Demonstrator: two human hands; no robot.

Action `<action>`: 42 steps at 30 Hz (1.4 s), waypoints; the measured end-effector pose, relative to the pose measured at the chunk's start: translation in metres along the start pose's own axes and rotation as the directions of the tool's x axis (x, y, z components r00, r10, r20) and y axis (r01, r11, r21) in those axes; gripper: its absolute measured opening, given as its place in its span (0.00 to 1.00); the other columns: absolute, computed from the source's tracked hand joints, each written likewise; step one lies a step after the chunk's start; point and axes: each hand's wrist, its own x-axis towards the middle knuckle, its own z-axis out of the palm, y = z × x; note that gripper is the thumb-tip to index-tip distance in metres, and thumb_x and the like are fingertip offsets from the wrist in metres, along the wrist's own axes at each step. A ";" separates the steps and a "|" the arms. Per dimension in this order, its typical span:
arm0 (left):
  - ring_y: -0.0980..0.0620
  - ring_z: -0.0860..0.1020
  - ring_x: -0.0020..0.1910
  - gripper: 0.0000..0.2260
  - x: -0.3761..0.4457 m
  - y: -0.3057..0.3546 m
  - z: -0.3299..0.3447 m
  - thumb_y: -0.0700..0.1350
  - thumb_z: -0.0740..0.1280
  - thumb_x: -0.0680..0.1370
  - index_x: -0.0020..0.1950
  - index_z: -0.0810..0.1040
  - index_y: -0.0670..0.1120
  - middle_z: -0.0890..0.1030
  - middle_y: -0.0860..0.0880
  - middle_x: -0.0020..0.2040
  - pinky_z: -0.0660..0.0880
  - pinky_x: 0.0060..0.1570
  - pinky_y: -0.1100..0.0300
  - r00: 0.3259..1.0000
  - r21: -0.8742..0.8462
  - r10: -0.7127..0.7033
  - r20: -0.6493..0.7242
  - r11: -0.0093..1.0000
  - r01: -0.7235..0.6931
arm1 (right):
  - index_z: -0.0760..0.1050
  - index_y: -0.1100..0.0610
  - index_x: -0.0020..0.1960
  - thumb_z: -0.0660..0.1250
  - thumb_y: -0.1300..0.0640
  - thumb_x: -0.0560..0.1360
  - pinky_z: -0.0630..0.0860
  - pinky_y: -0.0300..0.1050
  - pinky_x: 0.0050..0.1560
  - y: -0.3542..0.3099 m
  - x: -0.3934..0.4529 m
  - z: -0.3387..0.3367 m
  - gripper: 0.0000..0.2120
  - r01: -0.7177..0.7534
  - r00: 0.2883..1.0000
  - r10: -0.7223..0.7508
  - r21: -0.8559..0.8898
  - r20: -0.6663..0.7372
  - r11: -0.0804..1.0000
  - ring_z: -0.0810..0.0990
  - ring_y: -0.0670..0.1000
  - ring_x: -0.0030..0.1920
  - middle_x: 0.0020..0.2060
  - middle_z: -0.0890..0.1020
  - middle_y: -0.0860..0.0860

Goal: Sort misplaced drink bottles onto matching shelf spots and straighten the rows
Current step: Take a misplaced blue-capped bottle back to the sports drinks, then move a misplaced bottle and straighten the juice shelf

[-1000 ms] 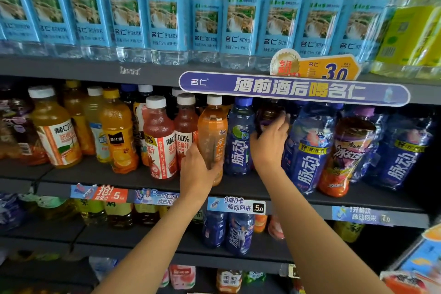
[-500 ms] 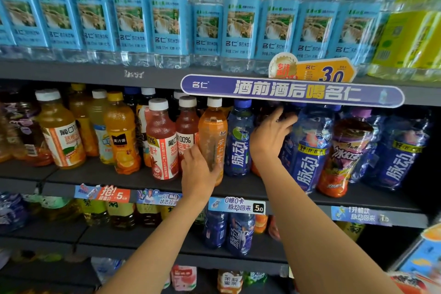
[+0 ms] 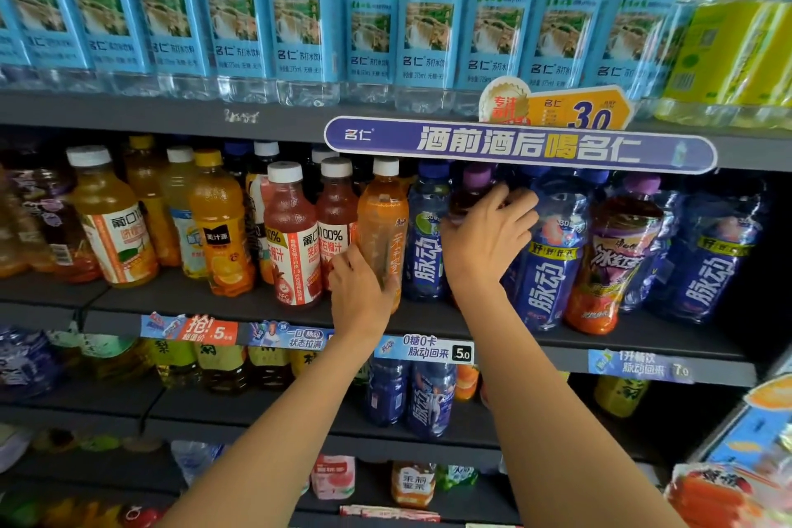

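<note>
- My left hand (image 3: 364, 292) wraps the lower body of the orange bottle (image 3: 382, 227), which stands on the middle shelf (image 3: 257, 304) between a red pomegranate juice bottle (image 3: 338, 223) and a blue bottle (image 3: 428, 236); my palm hides its base.
- My right hand (image 3: 488, 236) reaches deeper in, fingers curled over a dark bottle with a purple cap (image 3: 473, 189); the hand covers most of that bottle, so I can't read its label.
- Right of it, another blue bottle (image 3: 553, 257) leans, then an iced tea bottle (image 3: 613, 257).
- The purple banner (image 3: 518, 148) cuts off several caps behind it.
- The top row of water bottles (image 3: 300, 26) is cropped at the frame edge.
- The lower shelves are dim and blurred.
</note>
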 end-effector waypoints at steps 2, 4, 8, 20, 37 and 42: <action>0.40 0.62 0.69 0.33 -0.003 0.001 0.000 0.47 0.69 0.75 0.74 0.55 0.41 0.60 0.40 0.71 0.64 0.65 0.50 1.000 -0.028 0.006 -0.017 1.000 -0.006 | 0.60 0.61 0.67 0.72 0.50 0.70 0.67 0.53 0.57 -0.003 -0.008 -0.004 0.34 0.017 0.998 -0.019 0.040 0.053 0.999 0.67 0.62 0.61 0.66 0.63 0.61; 0.40 0.62 0.69 0.33 -0.005 -0.001 -0.001 0.47 0.69 0.75 0.74 0.56 0.41 0.60 0.41 0.70 0.64 0.65 0.50 1.000 -0.062 0.006 -0.028 0.998 -0.007 | 0.56 0.61 0.71 0.72 0.50 0.71 0.70 0.55 0.55 -0.005 -0.016 -0.013 0.37 0.080 0.986 -0.092 0.092 0.142 0.993 0.67 0.63 0.63 0.66 0.66 0.60; 0.48 0.65 0.67 0.31 -0.015 -0.015 -0.015 0.51 0.70 0.72 0.71 0.62 0.46 0.66 0.47 0.67 0.64 0.66 0.46 0.988 -0.175 0.150 -0.047 0.972 -0.156 | 0.60 0.59 0.66 0.74 0.46 0.65 0.72 0.55 0.47 -0.007 -0.035 -0.040 0.38 0.182 0.962 -0.210 0.168 0.172 0.969 0.71 0.63 0.60 0.59 0.73 0.58; 0.60 0.70 0.59 0.22 -0.028 -0.180 -0.207 0.47 0.68 0.73 0.61 0.62 0.64 0.72 0.56 0.58 0.70 0.60 0.64 0.975 -0.367 0.216 -0.056 0.903 -0.222 | 0.65 0.54 0.56 0.78 0.44 0.59 0.70 0.47 0.39 -0.212 -0.164 -0.029 0.33 0.528 0.632 -0.734 0.557 0.247 0.642 0.77 0.58 0.50 0.48 0.78 0.52; 0.58 0.76 0.53 0.29 0.044 -0.447 -0.512 0.59 0.71 0.56 0.55 0.71 0.58 0.77 0.59 0.51 0.72 0.53 0.64 0.981 -0.430 -0.050 -0.185 0.902 -0.035 | 0.64 0.50 0.64 0.77 0.47 0.65 0.71 0.50 0.64 -0.532 -0.390 0.081 0.34 0.070 0.250 -0.844 0.860 0.475 0.505 0.73 0.46 0.61 0.60 0.75 0.47; 0.57 0.78 0.55 0.32 0.082 -0.474 -0.530 0.55 0.77 0.58 0.60 0.75 0.49 0.80 0.56 0.52 0.74 0.55 0.60 0.998 -0.305 -0.023 -0.065 0.952 0.002 | 0.62 0.50 0.69 0.79 0.48 0.61 0.70 0.51 0.65 -0.539 -0.389 0.142 0.42 0.055 0.099 -0.795 0.794 0.599 0.605 0.73 0.44 0.62 0.61 0.75 0.45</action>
